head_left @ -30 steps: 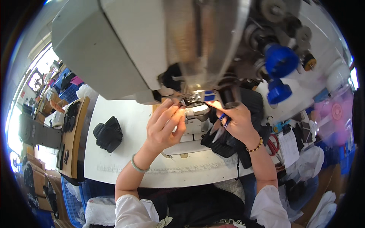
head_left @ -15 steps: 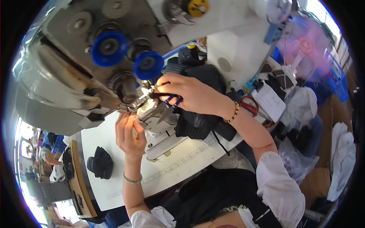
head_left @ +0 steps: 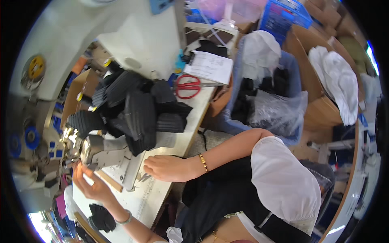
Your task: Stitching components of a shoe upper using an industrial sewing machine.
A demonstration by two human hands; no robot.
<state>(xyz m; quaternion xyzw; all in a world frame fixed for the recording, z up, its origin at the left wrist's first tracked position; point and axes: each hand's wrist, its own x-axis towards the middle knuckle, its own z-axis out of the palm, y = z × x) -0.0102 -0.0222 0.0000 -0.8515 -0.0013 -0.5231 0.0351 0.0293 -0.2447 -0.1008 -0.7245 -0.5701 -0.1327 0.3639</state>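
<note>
My left hand [head_left: 92, 187] reaches up to the working end of a sewing machine [head_left: 113, 161], its fingertips close to the lit metal parts. The fingers are stretched out and a little apart, and no cloth shows in them. My right hand [head_left: 172, 168] is low over the front of the white table [head_left: 156, 194], fingers curled. Short grey blades of small scissors [head_left: 144, 177] stick out below its fingers; the handles are hidden in the hand. Beyond it lies a heap of black ribbed knit pieces [head_left: 137, 115] on the machine bed.
Red-handled scissors [head_left: 188, 86] lie by a white paper [head_left: 208, 67] at the table's far right. A blue bin [head_left: 293, 77] holds black pieces and plastic bags. Beside it stands a cardboard box [head_left: 320, 109] with white cloth. One black piece [head_left: 101, 218] sits at the left.
My view has swung to the right. My right hand has drawn back from the machine's needle area to the table's front. My left hand stays by the machine, its fingers now more spread.
</note>
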